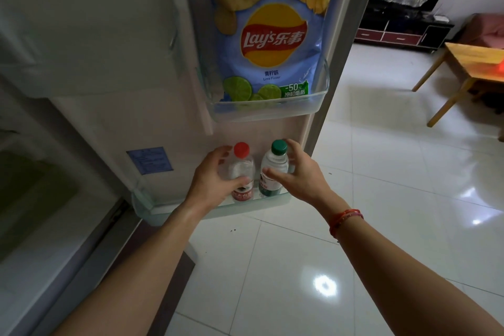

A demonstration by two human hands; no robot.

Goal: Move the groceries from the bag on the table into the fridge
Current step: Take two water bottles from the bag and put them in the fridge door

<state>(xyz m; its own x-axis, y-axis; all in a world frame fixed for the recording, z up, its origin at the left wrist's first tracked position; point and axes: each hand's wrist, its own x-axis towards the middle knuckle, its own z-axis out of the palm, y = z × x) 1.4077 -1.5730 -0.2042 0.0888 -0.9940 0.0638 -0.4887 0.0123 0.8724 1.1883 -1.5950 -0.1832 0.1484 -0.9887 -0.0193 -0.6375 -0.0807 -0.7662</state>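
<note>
Left hand: your left hand (215, 180) is wrapped round the red-capped bottle (241, 165), with the thumb across its front and the fingers curled behind it.
Right hand: your right hand (302, 174) grasps the green-capped bottle (274, 166), with the thumb on the front of the label and the fingers curved behind the neck.
Bottles: the 2 bottles stand upright, side by side and just apart, in the lower door shelf (152, 207) of the open fridge door (259, 131). The red-capped one is on the left.
Chips: 1 blue bag of chips (268, 35) stands upright in the upper door shelf (272, 112), directly above the bottles.
Wrist: you wear a red and orange bracelet (345, 219) on your right wrist.
Door: a blue sticker (150, 160) sits on the panel to the left of the bottles.
Room: a wooden table (474, 60) stands well apart on the right, on the glossy white tiled floor (381, 172).
</note>
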